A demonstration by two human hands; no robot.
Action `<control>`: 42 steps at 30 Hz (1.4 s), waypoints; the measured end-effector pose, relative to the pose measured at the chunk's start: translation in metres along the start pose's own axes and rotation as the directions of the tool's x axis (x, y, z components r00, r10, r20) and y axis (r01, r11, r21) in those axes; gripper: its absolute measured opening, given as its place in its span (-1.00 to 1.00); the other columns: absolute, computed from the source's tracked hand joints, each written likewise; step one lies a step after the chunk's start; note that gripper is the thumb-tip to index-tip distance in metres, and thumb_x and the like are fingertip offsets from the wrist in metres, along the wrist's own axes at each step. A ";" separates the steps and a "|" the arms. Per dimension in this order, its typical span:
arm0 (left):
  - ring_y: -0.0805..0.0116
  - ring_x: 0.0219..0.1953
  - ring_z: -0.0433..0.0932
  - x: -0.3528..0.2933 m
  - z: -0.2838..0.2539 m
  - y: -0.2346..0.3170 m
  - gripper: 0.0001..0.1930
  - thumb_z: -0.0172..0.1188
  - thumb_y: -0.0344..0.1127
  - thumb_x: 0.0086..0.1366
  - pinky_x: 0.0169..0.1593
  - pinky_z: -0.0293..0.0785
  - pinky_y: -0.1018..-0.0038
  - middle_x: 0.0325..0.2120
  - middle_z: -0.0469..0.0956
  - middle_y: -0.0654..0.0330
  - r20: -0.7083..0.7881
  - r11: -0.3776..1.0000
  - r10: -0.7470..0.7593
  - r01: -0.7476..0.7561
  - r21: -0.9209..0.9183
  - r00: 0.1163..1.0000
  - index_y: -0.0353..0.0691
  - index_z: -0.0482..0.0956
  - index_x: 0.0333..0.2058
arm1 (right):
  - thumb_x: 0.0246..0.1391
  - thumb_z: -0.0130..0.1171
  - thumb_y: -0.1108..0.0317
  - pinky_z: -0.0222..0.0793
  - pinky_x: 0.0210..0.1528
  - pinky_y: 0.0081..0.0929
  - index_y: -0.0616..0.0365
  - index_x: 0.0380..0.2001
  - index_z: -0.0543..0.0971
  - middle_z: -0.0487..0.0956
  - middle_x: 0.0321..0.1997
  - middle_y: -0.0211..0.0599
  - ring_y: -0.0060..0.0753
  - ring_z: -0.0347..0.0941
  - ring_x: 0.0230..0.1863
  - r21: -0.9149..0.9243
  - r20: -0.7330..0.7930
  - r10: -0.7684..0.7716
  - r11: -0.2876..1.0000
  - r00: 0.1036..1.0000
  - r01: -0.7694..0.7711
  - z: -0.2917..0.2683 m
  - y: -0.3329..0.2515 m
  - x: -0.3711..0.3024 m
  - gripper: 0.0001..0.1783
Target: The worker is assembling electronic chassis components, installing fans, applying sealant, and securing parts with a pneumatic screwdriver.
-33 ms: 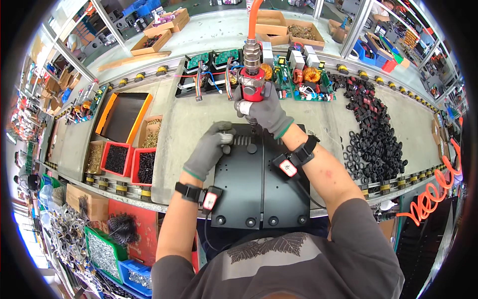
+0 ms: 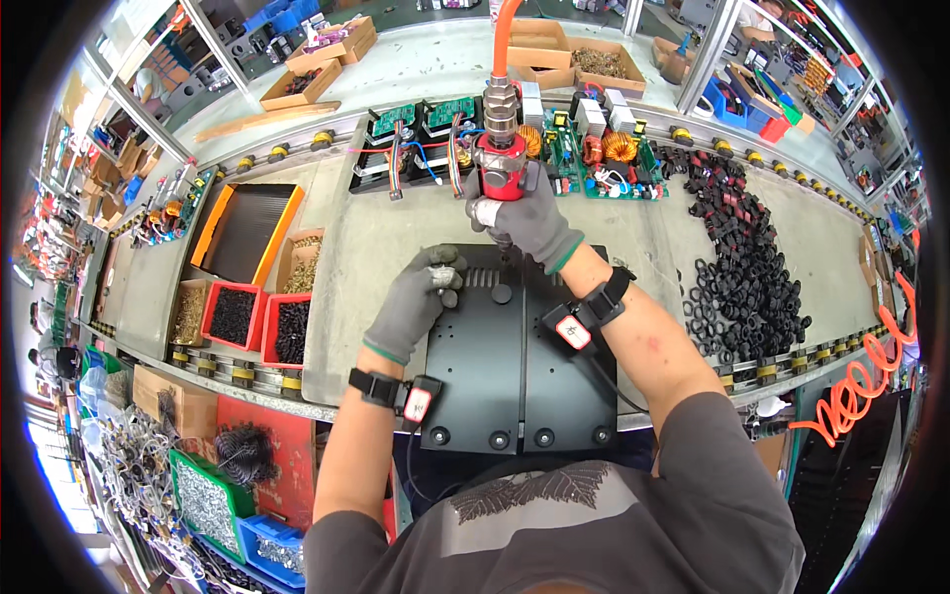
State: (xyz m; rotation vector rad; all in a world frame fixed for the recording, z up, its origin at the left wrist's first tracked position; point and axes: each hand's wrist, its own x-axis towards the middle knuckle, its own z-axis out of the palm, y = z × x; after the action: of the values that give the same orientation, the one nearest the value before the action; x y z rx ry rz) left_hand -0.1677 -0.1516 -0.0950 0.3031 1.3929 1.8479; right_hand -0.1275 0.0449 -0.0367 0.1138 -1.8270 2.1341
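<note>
My right hand (image 2: 536,220), in a grey glove, is wrapped round a red air screwdriver (image 2: 503,160) held upright with its bit end down. The tool's lower end is over the far part of two dark grey panels (image 2: 473,361) lying side by side. Part of the tip is hidden by my hand. My left hand (image 2: 411,297), also gloved, rests at the far left edge of the left panel beside its slots, fingers curled together. Whatever is between them, if anything, cannot be made out. Round black feet (image 2: 500,440) line the panels' near edge.
Circuit boards (image 2: 618,168) and black housings with boards (image 2: 416,148) stand behind the panels. A pile of black rings (image 2: 742,277) lies right. Red bins of black screws (image 2: 235,315) and an orange-edged tray (image 2: 247,233) are left. An orange hose (image 2: 503,45) rises from the tool.
My left hand has shifted very slightly, its fingers turning a little at the panel's edge. The right hand and the screwdriver have stayed in place.
</note>
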 end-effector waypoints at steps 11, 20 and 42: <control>0.62 -0.56 0.30 -0.017 0.012 -0.001 -0.78 0.01 -0.32 0.41 -0.61 0.16 0.72 -0.33 0.50 0.26 -0.121 0.995 -0.035 0.023 -0.101 0.992 -0.19 0.41 -0.01 | -0.13 0.27 0.59 0.39 -0.51 -0.58 0.17 -0.29 0.53 0.56 -0.41 -0.39 -0.62 0.44 -0.51 0.108 0.027 -0.284 0.954 0.959 0.279 0.022 -0.068 -0.016 -0.74; 0.58 -0.52 0.31 -0.056 0.055 0.004 -0.79 0.02 -0.35 0.41 -0.58 0.19 0.70 -0.35 0.49 0.23 0.246 0.774 -0.030 0.179 -0.607 0.969 -0.24 0.43 -0.04 | -0.12 0.23 0.64 0.53 -0.27 -0.50 0.20 -0.23 0.48 0.58 -0.31 -0.29 -0.50 0.52 -0.29 0.336 0.052 -0.379 0.878 0.924 0.341 0.035 -0.132 -0.086 -0.68; 0.61 -0.56 0.27 -0.060 0.085 0.005 -0.88 -0.04 -0.36 0.41 -0.60 0.17 0.72 -0.42 0.42 0.24 0.259 0.732 -0.080 0.233 -0.640 0.962 -0.21 0.38 -0.14 | -0.10 0.28 0.68 0.52 -0.16 -0.50 0.17 -0.23 0.50 0.59 -0.26 -0.37 -0.54 0.53 -0.22 0.262 0.104 -0.417 0.887 0.903 0.379 0.026 -0.127 -0.103 -0.67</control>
State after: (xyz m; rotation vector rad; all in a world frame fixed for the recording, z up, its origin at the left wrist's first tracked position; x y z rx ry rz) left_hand -0.0783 -0.1344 -0.0432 0.0056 0.5170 1.9656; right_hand 0.0039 0.0157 0.0602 0.6752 -1.4553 2.0722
